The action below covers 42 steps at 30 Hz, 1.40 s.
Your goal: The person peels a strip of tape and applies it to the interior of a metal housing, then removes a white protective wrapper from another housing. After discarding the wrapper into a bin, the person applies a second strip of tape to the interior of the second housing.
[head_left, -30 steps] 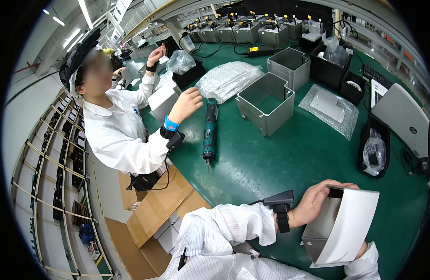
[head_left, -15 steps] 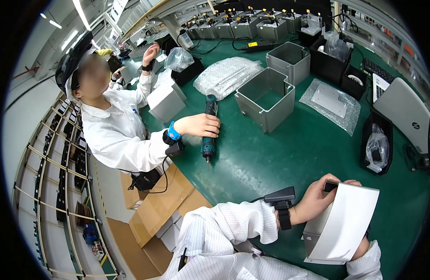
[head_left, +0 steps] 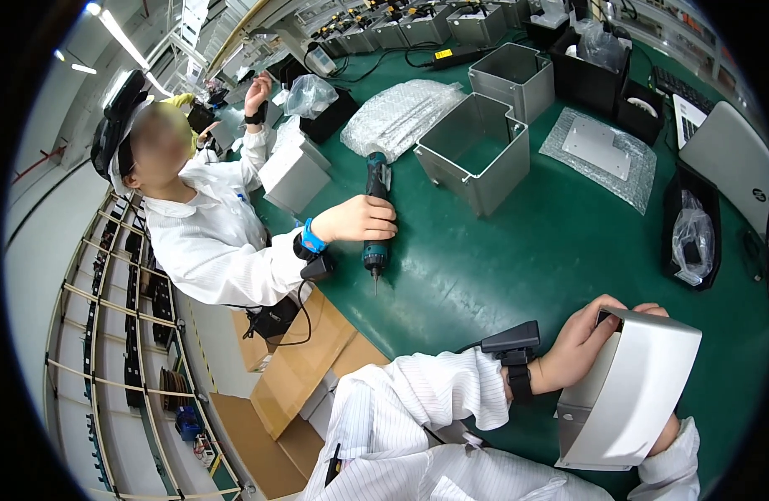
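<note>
I hold a silver curved metal housing (head_left: 631,392) upright over the near edge of the green table (head_left: 518,250). My left hand (head_left: 581,342) grips its upper left edge, fingers hooked over the top. My right hand (head_left: 668,436) reaches behind its lower right side; only the wrist shows, and the fingers are hidden. A black device (head_left: 510,341) is strapped to my left wrist. Across the table on the left, a co-worker in white (head_left: 209,242) has a hand (head_left: 359,221) closed on a teal electric screwdriver (head_left: 374,213) lying tip toward me.
Two open grey metal boxes (head_left: 480,154) (head_left: 518,75) stand mid-table beside bubble wrap (head_left: 401,113). A wrapped flat plate (head_left: 602,150), black trays, a plastic bag (head_left: 693,238) and a laptop (head_left: 731,159) lie to the right. A white box (head_left: 293,175) sits by the co-worker; cardboard boxes (head_left: 301,359) sit below the table.
The co-worker's hand has dropped from the white box onto the screwdriver and closed on it. My hands keep the housing, tilted slightly more.
</note>
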Tool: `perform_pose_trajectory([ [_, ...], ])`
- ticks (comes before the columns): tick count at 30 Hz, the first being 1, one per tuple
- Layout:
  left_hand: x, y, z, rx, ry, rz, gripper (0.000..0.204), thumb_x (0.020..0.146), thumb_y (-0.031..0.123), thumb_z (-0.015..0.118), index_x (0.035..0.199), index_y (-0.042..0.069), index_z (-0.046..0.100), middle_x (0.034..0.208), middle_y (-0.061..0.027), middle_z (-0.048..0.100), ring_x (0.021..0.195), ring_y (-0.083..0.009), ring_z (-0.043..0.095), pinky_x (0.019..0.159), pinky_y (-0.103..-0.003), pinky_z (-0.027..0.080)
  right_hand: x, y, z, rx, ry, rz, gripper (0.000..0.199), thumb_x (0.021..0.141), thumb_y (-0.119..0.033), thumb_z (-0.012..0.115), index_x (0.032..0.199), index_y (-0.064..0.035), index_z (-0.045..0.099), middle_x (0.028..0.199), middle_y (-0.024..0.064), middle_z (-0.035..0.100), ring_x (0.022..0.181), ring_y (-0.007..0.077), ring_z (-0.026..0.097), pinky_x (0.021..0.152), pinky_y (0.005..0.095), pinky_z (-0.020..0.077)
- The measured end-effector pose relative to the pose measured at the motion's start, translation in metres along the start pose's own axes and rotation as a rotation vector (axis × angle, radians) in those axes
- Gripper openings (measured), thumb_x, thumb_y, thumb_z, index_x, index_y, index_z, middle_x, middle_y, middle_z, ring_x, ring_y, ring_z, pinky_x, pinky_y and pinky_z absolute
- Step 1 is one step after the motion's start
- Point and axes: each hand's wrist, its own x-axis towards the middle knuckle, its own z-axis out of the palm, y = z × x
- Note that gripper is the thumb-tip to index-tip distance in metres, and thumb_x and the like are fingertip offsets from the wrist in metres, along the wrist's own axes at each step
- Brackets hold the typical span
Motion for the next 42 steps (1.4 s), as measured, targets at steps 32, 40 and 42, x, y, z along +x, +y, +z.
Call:
perform_pose_trajectory([
  [32, 0.009, 0.009, 0.003, 0.294, 0.012, 0.271, 0.049, 0.09, 0.003, 0.07, 0.132, 0.004, 0.045, 0.109, -0.0095, 0.061, 0.104, -0.0175, 0.062, 0.089, -0.029, 0.049, 0.006, -0.029, 0.01, 0.194, 0.205, 0.198, 0.025, 0.092, -0.019, 0.067, 0.108, -0.0044, 0.055, 0.105, 0.0068, 0.052, 0.107, 0.0215, 0.052, 0.094, 0.0326, 0.0447],
  [40, 0.013, 0.003, -0.004, 0.316, 0.026, 0.157, 0.043, 0.086, -0.003, 0.069, 0.12, 0.005, 0.042, 0.1, -0.0141, 0.06, 0.092, -0.0248, 0.064, 0.079, -0.033, 0.05, 0.007, 0.017, 0.002, 0.162, 0.197, 0.15, 0.021, 0.093, -0.016, 0.067, 0.106, -0.0037, 0.057, 0.104, 0.0078, 0.054, 0.104, 0.0217, 0.055, 0.091, 0.0334, 0.0477],
  [42, 0.015, 0.003, -0.003, 0.258, -0.026, 0.181, 0.041, 0.088, -0.004, 0.065, 0.121, 0.005, 0.043, 0.101, -0.0122, 0.06, 0.091, -0.0214, 0.063, 0.08, -0.031, 0.05, 0.007, 0.029, -0.004, 0.15, 0.193, 0.056, 0.022, 0.093, -0.018, 0.067, 0.106, -0.0033, 0.057, 0.104, 0.0082, 0.054, 0.104, 0.0216, 0.054, 0.091, 0.033, 0.0477],
])
